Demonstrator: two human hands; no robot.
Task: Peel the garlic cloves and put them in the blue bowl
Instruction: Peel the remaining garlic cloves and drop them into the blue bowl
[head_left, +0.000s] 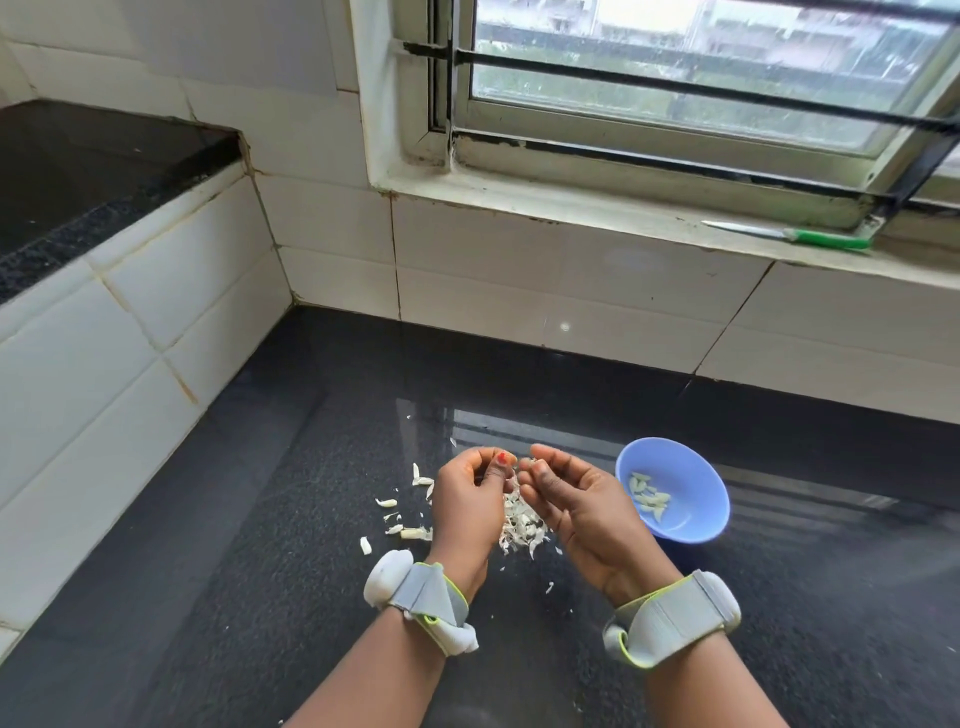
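My left hand (467, 493) and my right hand (576, 499) are raised together over the dark counter, fingertips meeting. Between them they pinch a small garlic clove (521, 464), mostly hidden by the fingers. Below the hands lies a heap of white garlic peels (522, 525). Several unpeeled cloves (410, 531) are scattered on the counter left of my left hand. The blue bowl (691, 519) stands just right of my right hand and holds several peeled cloves (649, 498).
The black granite counter (260, 597) meets a white tiled wall (571, 291) behind and on the left. A green-handled knife (826, 239) lies on the window sill at the upper right. Both wrists wear grey straps.
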